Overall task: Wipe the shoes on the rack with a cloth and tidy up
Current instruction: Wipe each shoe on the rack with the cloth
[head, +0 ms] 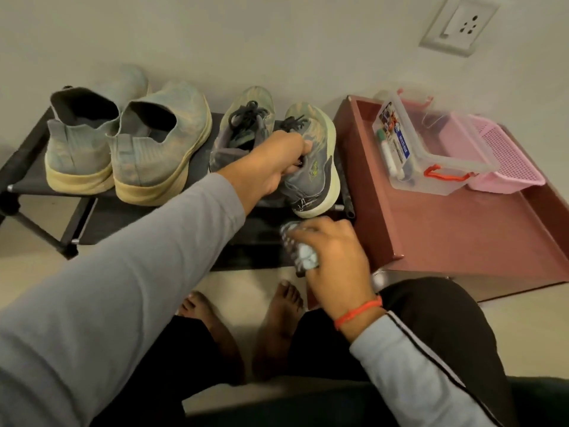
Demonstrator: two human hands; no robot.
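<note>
A black shoe rack [21, 167] stands against the wall with two pairs on its top shelf. At the left sit two grey-blue slip-on shoes [154, 143] with cream soles. To their right is a pair of grey-green laced sneakers. My left hand [277, 161] grips the collar of the right sneaker [317, 167], which rests at the rack's right end. The left sneaker [243, 127] lies beside it. My right hand [335, 254] is below the held sneaker, closed on a bunched grey patterned cloth [303, 252].
A low maroon table [446, 229] stands right of the rack, carrying a clear plastic box [431, 155] with a red latch and a pink basket [505, 155]. A wall socket [462, 24] is above it. My bare feet [277, 322] rest on the floor below the rack.
</note>
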